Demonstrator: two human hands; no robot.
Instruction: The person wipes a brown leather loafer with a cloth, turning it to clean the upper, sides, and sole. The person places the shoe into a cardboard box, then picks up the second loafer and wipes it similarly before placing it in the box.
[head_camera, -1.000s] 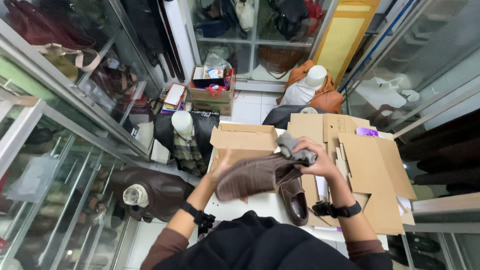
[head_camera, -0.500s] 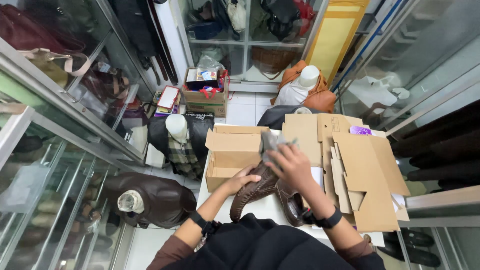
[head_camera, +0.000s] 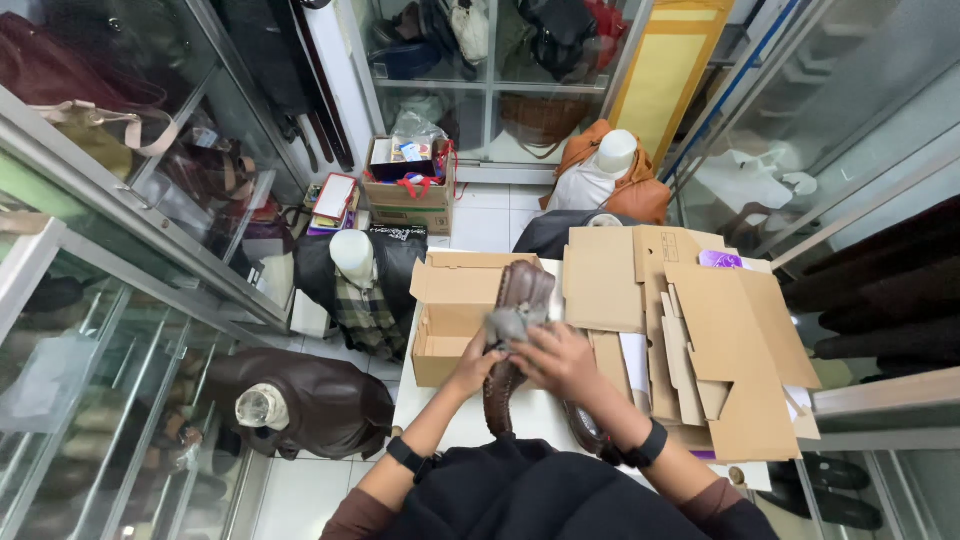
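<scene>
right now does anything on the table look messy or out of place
The flattened brown cardboard sheets lie in a loose, crooked heap on the white table, some overhanging its right edge. The second dark brown leather shoe lies half hidden under the right hand. Nothing looks spilled or damaged.

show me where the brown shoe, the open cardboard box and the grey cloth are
brown shoe (head_camera: 522, 285), head view, on the upper near its far end.
open cardboard box (head_camera: 450, 280), head view, on its left flap.
grey cloth (head_camera: 507, 326), head view, on the bunched middle, above the hands.
</scene>
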